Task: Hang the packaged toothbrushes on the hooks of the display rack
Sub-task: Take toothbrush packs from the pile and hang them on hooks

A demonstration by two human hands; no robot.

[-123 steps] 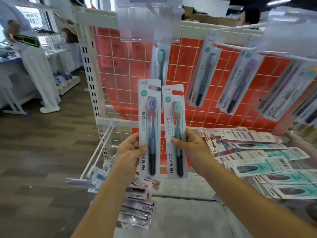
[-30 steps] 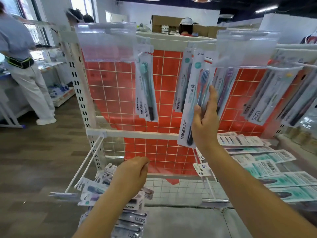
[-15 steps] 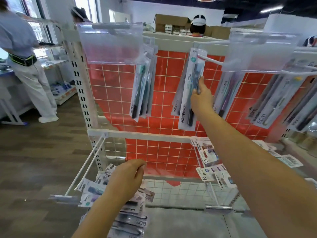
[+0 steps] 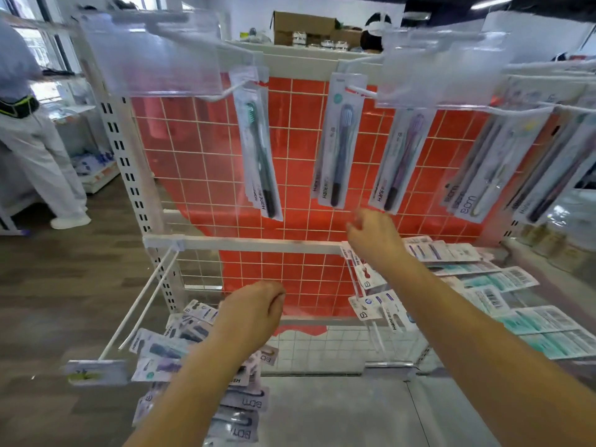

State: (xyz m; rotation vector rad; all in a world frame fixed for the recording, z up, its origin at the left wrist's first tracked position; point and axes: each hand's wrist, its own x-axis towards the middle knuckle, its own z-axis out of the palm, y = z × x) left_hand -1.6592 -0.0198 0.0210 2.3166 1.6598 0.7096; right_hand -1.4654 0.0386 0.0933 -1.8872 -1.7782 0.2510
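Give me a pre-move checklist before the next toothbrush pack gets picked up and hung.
1. Right hand free of any pack: ok, fingers loosely curled, holding nothing.
2. Left hand free: ok, loosely curled over the lower packs.
3. Blue-brush pack seated on its hook: ok, hanging.
4. Green-brush pack hanging: ok.
5. Loose packs at right available: ok.
6. Room left on the hook: cannot tell.

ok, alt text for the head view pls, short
Both bare hands, left hand and right hand, hold nothing in front of a white display rack with a red grid back. Packaged toothbrushes hang on its upper hooks; more packs lie in a pile at lower left and spread flat at right.
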